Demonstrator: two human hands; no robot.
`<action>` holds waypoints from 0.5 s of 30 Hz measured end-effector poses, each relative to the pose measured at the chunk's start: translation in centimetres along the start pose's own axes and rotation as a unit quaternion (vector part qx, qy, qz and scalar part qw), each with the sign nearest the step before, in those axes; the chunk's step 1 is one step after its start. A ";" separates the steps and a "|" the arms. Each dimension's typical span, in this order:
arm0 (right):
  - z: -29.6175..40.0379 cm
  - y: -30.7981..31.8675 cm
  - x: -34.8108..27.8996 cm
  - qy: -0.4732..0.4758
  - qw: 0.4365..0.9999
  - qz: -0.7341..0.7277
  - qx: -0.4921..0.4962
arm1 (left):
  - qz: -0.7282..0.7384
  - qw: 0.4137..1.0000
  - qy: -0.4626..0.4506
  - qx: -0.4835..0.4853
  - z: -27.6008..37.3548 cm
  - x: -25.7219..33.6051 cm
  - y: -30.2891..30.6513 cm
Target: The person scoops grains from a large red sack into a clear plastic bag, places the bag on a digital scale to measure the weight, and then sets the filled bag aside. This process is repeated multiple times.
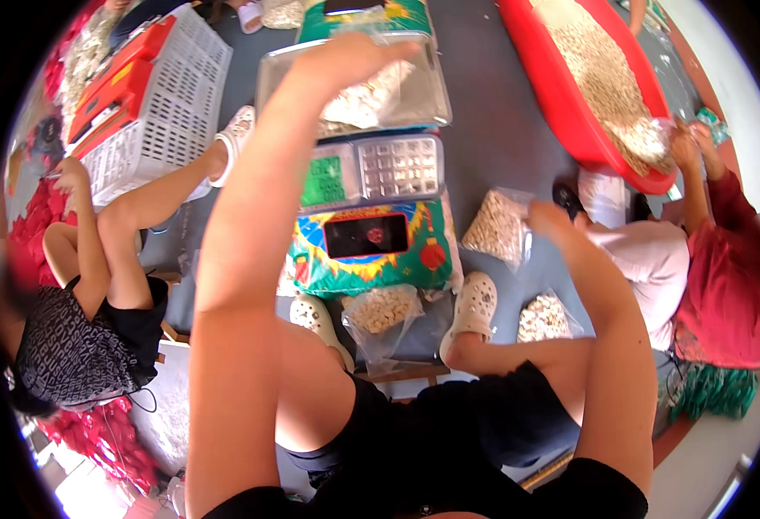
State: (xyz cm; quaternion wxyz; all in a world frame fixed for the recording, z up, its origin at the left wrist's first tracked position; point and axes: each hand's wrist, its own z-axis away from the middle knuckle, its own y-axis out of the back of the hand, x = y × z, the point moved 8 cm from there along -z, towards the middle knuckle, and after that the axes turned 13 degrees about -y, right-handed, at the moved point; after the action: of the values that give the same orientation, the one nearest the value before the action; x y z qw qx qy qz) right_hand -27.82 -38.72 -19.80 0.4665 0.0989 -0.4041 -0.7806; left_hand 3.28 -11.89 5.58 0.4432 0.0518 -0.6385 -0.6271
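My left hand (354,58) is over the steel pan (428,100) of a digital scale, at the top of a clear plastic bag of pale pieces (360,100); blur hides the finger detail. Below the pan are the scale's lit display and keypad (399,167). To the right, my right hand (548,220) touches the upper edge of a filled clear bag of light-brown pieces (493,227) on the grey floor. A phone (366,235) lies on a green printed sack (432,272) below the scale. An open bag of pale pieces (381,310) stands between my feet.
Another bag of pale pieces (542,318) lies beside my right leg. A red tub (548,104) of loose pieces stands upper right, where a co-worker's hands (691,146) hold a bag. Another person sits left, near a white perforated crate (182,97) and red packets (39,217).
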 end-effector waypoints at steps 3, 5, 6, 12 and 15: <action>-1.6 -7.8 1.9 -0.006 0.996 -0.059 -0.072 | -0.143 0.989 -0.028 0.031 -1.4 0.3 -1.5; -1.8 -8.9 2.2 -0.095 0.975 -0.178 -0.096 | -0.164 0.986 0.007 -0.006 -1.1 0.9 -1.8; -0.4 -7.8 1.0 -0.136 0.947 -0.270 -0.113 | -0.172 0.984 0.032 -0.028 -0.3 0.2 -2.0; -3.3 -11.7 2.4 -0.114 0.896 -0.428 0.024 | -0.087 0.993 0.068 0.028 -0.5 -3.3 -0.4; -1.0 -9.4 0.8 -0.096 0.904 -0.402 0.106 | -0.111 0.991 0.064 0.039 1.9 -3.4 2.9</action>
State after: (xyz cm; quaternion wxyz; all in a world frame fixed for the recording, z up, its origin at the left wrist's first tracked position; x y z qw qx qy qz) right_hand -33.76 -37.68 -27.06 0.0589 0.2264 -0.4528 -0.8604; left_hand 5.60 -7.73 6.66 0.4089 0.1798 -0.6232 -0.6420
